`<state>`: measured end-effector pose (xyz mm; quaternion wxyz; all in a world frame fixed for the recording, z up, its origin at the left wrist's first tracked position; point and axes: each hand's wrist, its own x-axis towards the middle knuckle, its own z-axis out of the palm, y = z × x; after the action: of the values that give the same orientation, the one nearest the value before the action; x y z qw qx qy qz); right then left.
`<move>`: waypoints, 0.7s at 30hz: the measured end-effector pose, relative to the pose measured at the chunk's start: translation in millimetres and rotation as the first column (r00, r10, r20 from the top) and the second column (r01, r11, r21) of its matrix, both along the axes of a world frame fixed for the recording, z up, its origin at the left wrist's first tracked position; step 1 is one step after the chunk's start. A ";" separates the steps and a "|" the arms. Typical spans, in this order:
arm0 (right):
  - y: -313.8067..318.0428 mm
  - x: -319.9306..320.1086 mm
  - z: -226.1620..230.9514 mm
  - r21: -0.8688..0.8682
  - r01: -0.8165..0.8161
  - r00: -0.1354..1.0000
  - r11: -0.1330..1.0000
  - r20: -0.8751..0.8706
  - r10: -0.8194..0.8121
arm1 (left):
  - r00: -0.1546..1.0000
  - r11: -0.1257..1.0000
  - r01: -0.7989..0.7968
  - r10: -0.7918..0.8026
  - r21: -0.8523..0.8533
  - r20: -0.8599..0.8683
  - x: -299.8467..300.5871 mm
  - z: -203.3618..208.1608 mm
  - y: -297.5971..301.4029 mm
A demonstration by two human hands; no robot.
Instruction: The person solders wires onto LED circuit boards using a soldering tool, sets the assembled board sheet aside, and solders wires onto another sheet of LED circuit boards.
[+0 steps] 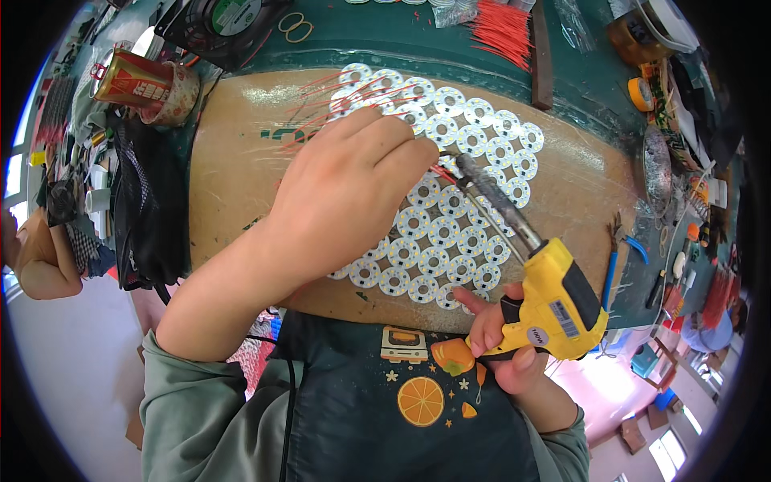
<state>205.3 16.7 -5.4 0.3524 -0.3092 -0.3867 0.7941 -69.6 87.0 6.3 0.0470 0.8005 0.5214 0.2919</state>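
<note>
My right hand (490, 329) is wrapped round the handle of a yellow soldering gun (562, 301), which points up and to the left. Its dark barrel and a thin feed tube end beside the fingertips of my left hand (345, 185). That hand is closed in a pinch above the boards, with a short red wire (442, 172) showing at its fingertips; the exact grip is partly hidden. Under both hands lie rows of round white ring-shaped LED boards (434, 261), set close together. Thin red wires (309, 100) stick out leftward from boards at the upper left.
The boards rest on a brown work board (233, 185). A black fan (225, 24), a red-gold can (136, 80) in a holder and a black bag (148, 201) stand left. Behind are a red wire bundle (502, 32) and dark bar (542, 64); blue-handled pliers (612, 265) lie right.
</note>
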 end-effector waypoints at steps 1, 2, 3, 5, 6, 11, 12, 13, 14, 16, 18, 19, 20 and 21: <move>-1.1 -1.1 -1.2 0.017 0.031 1.000 0.999 -0.003 -0.031 | 1.000 1.000 0.002 -0.002 0.003 -0.001 -1.0 0.7 0.6; -2.0 -0.7 -1.9 0.019 0.033 0.999 0.999 -0.005 -0.033 | 1.000 1.000 -0.008 0.008 -0.002 0.003 -2.7 1.5 0.6; -2.8 0.3 -2.6 0.047 0.082 0.997 0.996 0.009 -0.083 | 1.000 1.000 -0.018 0.018 -0.009 0.007 -4.7 2.3 0.2; -1.4 1.5 -3.2 0.107 0.134 0.990 0.985 0.027 -0.137 | 0.999 0.999 -0.035 0.035 -0.006 0.004 -10.9 4.9 -8.3; -0.7 3.1 -4.1 0.105 0.134 0.990 0.985 0.027 -0.138 | 0.999 0.999 -0.053 0.053 -0.005 0.002 -14.0 6.5 -14.2; -0.5 8.1 -3.0 0.092 0.003 0.996 0.996 0.092 -0.012 | 0.981 0.983 -0.178 0.174 -0.042 -0.085 -28.8 19.7 -51.4; -0.7 8.9 -1.0 0.089 -0.002 0.996 0.996 0.091 -0.006 | 0.976 0.977 -0.202 0.194 -0.070 -0.104 -30.3 17.8 -57.6; -1.7 9.5 2.1 0.048 -0.029 0.995 0.998 0.096 0.024 | 0.975 0.976 -0.206 0.198 -0.071 -0.104 -30.2 17.4 -61.9; -3.5 10.3 4.1 0.008 -0.054 0.993 0.998 0.102 0.053 | 0.983 0.984 -0.162 0.156 -0.069 -0.092 -30.1 17.1 -65.6; -7.9 14.5 3.3 -0.019 -0.065 0.996 0.998 0.062 0.066 | 0.989 0.989 -0.128 0.122 -0.067 -0.082 -28.0 13.0 -69.8; -7.5 19.6 7.7 -0.075 -0.184 0.973 0.980 0.127 0.193 | 0.987 0.985 -0.158 0.156 -0.069 -0.040 -18.8 3.6 -71.8; -9.1 16.8 8.0 -0.099 -0.109 0.992 0.989 0.057 0.115 | 0.985 0.979 -0.168 0.164 -0.114 -0.046 -17.4 -2.4 -71.8; -8.5 18.2 8.3 -0.099 -0.112 0.991 0.989 0.059 0.118 | 0.985 0.979 -0.171 0.167 -0.114 -0.044 -16.8 -6.5 -71.7; -7.1 20.9 8.6 -0.068 -0.136 0.977 0.988 0.154 0.145 | 0.983 0.978 -0.184 0.179 -0.100 -0.050 -16.6 -9.9 -71.5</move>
<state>226.3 9.6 3.2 0.2548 -0.3532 -0.4116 0.8006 -86.2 15.5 -3.6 0.0512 0.7518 0.6076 0.2511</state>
